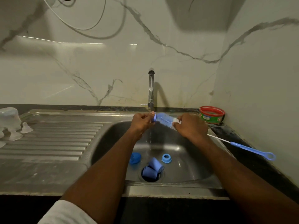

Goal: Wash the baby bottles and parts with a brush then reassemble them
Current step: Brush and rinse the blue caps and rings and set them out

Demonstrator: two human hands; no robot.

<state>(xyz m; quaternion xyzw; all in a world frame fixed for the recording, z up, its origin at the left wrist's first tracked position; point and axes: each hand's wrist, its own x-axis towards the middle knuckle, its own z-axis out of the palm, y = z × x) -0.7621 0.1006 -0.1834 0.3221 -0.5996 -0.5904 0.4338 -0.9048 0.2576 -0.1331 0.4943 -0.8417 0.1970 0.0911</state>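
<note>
I hold a clear baby bottle (164,119) sideways over the sink (195,167), under the running water of the tap (151,88). My left hand (141,122) grips its blue end at the left. My right hand (190,126) grips the other end. A blue-handled brush (252,150) with a white wire shaft lies on the sink's right rim. Down in the basin lie a blue lid (135,158), a blue ring (166,158) and two blue caps (152,168) at the drain.
On the ribbed draining board (53,143) at the left stand clear teats (25,128) and an upturned clear container (8,117). A red-and-green tub (212,114) sits at the back right corner. The marble wall runs close along the right.
</note>
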